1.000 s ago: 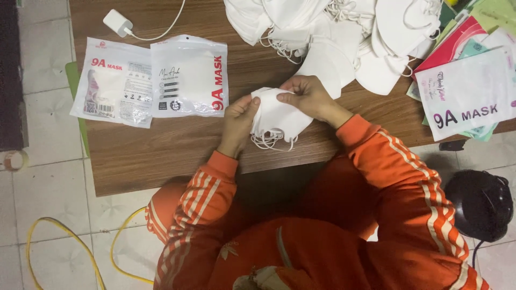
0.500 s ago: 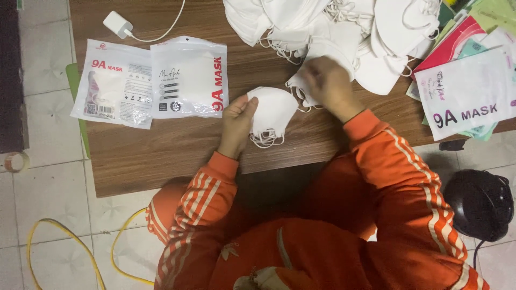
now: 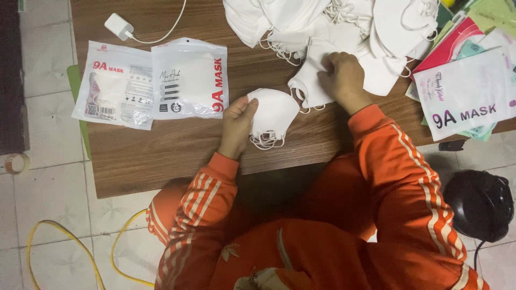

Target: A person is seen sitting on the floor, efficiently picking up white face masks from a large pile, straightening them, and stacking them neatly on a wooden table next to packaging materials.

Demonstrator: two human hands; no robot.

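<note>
My left hand (image 3: 238, 122) holds a small stack of folded white face masks (image 3: 274, 115) against the brown wooden table (image 3: 177, 150), their ear loops hanging toward me. My right hand (image 3: 342, 79) has reached farther back and grips another white mask (image 3: 309, 80) at the edge of a big loose pile of white masks (image 3: 333, 24). Both arms wear orange sleeves with white stripes.
Two sealed mask packets (image 3: 153, 83) lie at the table's left. A white charger with cable (image 3: 119, 26) sits at the back left. A stack of empty printed pouches (image 3: 467, 91) is on the right. A yellow cable (image 3: 70, 241) and a black round object (image 3: 478, 204) are on the tiled floor.
My right hand let go of the stack held in front of me and moved back and to the right onto a mask at the pile. My left hand kept hold of the stack.
</note>
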